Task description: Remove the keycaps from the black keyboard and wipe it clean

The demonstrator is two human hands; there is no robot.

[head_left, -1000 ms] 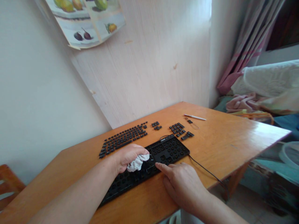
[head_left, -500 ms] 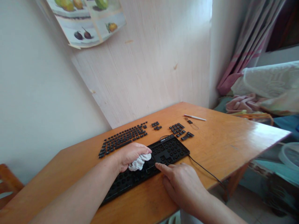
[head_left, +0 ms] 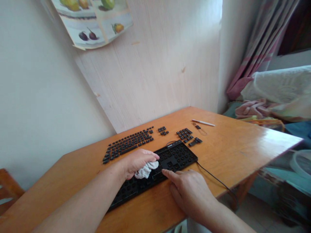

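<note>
A black keyboard base (head_left: pixel 177 155) with its keycaps removed lies near the front edge of the orange wooden table (head_left: pixel 243 145). My left hand (head_left: pixel 136 161) is closed around a crumpled white cloth (head_left: pixel 145 170) and presses it on the middle of the base. My right hand (head_left: pixel 189 191) lies flat on the table against the base's front edge, with the index finger stretched out and touching it. The removed black keycaps (head_left: pixel 128 144) are laid out in rows behind the base, with smaller groups (head_left: pixel 186 134) to the right.
A white pen-like stick (head_left: pixel 202 122) and a thin wire tool (head_left: pixel 200 128) lie behind the keycaps. The keyboard's cable (head_left: pixel 213 177) runs off the table's right front edge. A wall stands close behind. A wooden chair (head_left: pixel 7 191) is at left, with bedding (head_left: pixel 274 94) to the right.
My left hand with the cloth has shifted slightly to the right along the keyboard base. My right hand has stayed in place.
</note>
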